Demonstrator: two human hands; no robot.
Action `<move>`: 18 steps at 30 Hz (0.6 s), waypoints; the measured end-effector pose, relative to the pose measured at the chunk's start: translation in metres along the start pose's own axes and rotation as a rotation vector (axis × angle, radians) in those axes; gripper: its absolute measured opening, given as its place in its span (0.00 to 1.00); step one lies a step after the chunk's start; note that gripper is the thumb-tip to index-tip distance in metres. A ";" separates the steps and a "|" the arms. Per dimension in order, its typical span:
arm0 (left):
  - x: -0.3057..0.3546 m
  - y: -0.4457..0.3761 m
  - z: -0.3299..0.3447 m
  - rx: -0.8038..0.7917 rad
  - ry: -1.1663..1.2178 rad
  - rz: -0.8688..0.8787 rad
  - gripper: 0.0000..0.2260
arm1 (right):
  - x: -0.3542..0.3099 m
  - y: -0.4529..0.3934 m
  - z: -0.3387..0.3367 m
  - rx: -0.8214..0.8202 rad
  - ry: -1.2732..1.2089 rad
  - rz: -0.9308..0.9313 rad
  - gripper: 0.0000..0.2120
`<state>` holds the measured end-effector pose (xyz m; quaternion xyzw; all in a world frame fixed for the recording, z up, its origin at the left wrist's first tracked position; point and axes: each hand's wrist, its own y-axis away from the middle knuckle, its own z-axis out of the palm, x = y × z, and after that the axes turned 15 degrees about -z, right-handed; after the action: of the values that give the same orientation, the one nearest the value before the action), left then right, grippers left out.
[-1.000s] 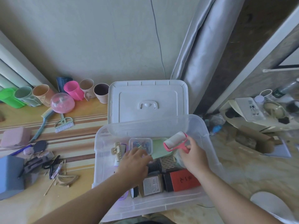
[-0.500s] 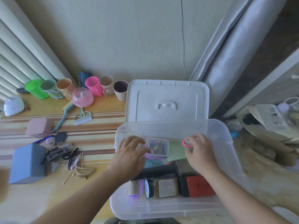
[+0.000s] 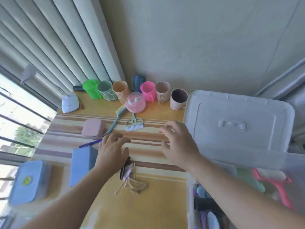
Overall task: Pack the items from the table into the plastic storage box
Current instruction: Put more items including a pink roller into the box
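Note:
The clear plastic storage box (image 3: 189, 204) sits at the lower right, with a pink lint roller (image 3: 279, 184) and several small items inside. Its white lid (image 3: 237, 123) lies behind it. My left hand (image 3: 113, 150) hovers over the striped table, fingers spread and empty, above a small pile with scissors and hair clips (image 3: 130, 177). My right hand (image 3: 179, 144) is also out over the table, fingers loosely spread, holding nothing. A small green brush (image 3: 134, 124), a pink box (image 3: 93, 130), a blue box (image 3: 83, 161) and a blue pen (image 3: 90, 143) lie nearby.
Several coloured cups (image 3: 148, 91) line the back wall with a pink dome (image 3: 135, 104) in front. A long-handled brush (image 3: 115, 122) lies angled. A blue lidded container (image 3: 28, 180) sits at the left edge, a white object (image 3: 70, 103) near the window.
Both hands have left the storage box and moved left over the table. The right hand has let go of the pink lint roller, which now lies in the box. The view swung left.

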<state>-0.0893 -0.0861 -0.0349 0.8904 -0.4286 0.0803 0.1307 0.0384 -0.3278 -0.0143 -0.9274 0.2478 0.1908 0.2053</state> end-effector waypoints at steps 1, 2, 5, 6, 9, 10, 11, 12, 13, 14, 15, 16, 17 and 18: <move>-0.018 -0.014 0.000 -0.019 -0.021 -0.016 0.13 | -0.003 -0.020 0.014 -0.086 0.005 0.041 0.20; -0.033 -0.027 0.000 -0.043 -0.048 -0.029 0.14 | -0.006 -0.040 0.030 -0.179 0.004 0.081 0.22; -0.066 -0.069 0.002 -0.130 -0.147 -0.046 0.17 | -0.007 -0.098 0.082 -0.450 0.033 0.181 0.24; -0.074 -0.084 0.004 -0.153 -0.177 -0.043 0.18 | -0.006 -0.115 0.099 -0.521 0.038 0.216 0.25; -0.089 -0.124 0.014 -0.211 -0.229 -0.040 0.22 | 0.000 -0.154 0.148 -0.635 0.017 0.371 0.30; -0.091 -0.136 0.019 -0.228 -0.240 -0.032 0.23 | 0.002 -0.164 0.162 -0.652 0.025 0.411 0.31; -0.091 -0.147 0.024 -0.243 -0.257 -0.014 0.24 | 0.005 -0.172 0.175 -0.673 0.048 0.429 0.32; -0.090 -0.158 0.030 -0.255 -0.278 0.008 0.24 | 0.008 -0.179 0.186 -0.697 0.074 0.426 0.34; -0.089 -0.167 0.037 -0.268 -0.297 0.029 0.23 | 0.011 -0.184 0.196 -0.722 0.093 0.415 0.35; -0.087 -0.175 0.045 -0.281 -0.311 0.047 0.22 | 0.015 -0.187 0.205 -0.747 0.099 0.406 0.38; -0.085 -0.182 0.053 -0.293 -0.320 0.060 0.20 | 0.018 -0.189 0.213 -0.769 0.092 0.401 0.39; -0.083 -0.188 0.060 -0.305 -0.321 0.071 0.20 | 0.020 -0.190 0.221 -0.780 0.079 0.403 0.40; -0.082 -0.193 0.067 -0.319 -0.313 0.074 0.20 | 0.022 -0.189 0.228 -0.777 0.068 0.406 0.39; -0.081 -0.197 0.074 -0.334 -0.295 0.072 0.21 | 0.024 -0.187 0.232 -0.761 0.066 0.403 0.36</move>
<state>0.0172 0.0698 -0.1583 0.8427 -0.4818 -0.1183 0.2092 0.0995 -0.0780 -0.1673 -0.8756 0.3424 0.2751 -0.2010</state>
